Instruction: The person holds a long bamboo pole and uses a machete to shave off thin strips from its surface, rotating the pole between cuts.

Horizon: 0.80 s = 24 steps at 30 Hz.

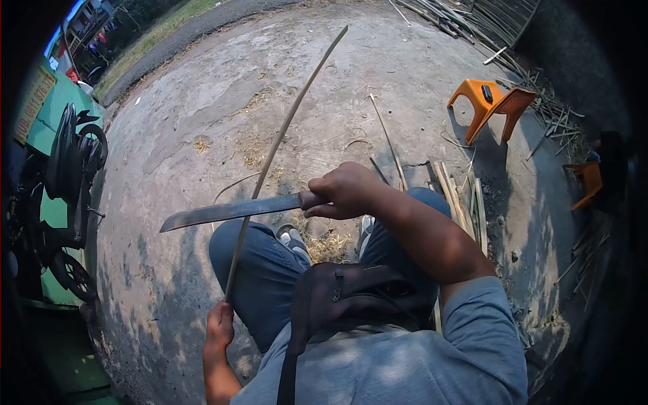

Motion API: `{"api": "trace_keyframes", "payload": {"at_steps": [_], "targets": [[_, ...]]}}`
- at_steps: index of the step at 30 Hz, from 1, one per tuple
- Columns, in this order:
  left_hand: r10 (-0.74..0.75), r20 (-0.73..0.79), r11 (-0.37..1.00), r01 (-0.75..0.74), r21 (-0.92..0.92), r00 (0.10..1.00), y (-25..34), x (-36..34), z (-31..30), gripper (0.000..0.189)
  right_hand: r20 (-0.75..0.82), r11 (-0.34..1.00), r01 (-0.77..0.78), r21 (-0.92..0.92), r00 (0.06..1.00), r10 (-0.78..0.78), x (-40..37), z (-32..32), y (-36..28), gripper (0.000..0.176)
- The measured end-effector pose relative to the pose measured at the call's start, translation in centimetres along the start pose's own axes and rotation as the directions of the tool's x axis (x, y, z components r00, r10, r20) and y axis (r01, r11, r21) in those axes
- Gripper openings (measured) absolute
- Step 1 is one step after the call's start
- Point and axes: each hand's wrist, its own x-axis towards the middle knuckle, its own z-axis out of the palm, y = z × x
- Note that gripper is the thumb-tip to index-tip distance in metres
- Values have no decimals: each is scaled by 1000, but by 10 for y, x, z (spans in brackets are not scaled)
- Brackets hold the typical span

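My right hand (345, 191) is wrapped round the handle of a machete (233, 212), whose long blade points left across my knees. The blade crosses over a long thin bamboo strip (283, 128) near its lower part. My left hand (219, 325) grips the bottom end of that strip beside my left thigh, and the strip slants up and away to the right. Below the blade are my bent knees in jeans, with a dark bag (358, 290) on my lap. Pale shavings (329, 244) lie on the ground between my shoes.
Split bamboo pieces (480, 214) lie beside my right knee. An orange plastic chair (476, 108) with a small black object on it stands ahead right. More bamboo strips (557, 125) are heaped behind it. A motorcycle (71, 182) stands at the left by a green wall.
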Motion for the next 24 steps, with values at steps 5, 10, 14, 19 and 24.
{"api": "trace_keyframes", "payload": {"at_steps": [5,10,14,19,24], "targets": [[-43,-7,999,43,-15,999,1,-2,2,74,-67,959,-266,98,960,273,6,-16,37,55],[-44,10,999,44,17,999,-10,0,-3,74,-166,784,-417,460,827,538,-1,-13,77,60],[-97,66,994,100,-39,993,7,0,-5,75,-9,855,-301,423,942,336,-6,-5,56,62],[-106,99,993,109,-32,989,1,3,-8,77,151,976,-181,120,975,163,-1,-14,6,58],[-86,39,996,86,7,996,-14,2,-1,77,-78,920,-296,256,943,325,3,-18,58,58]]}}
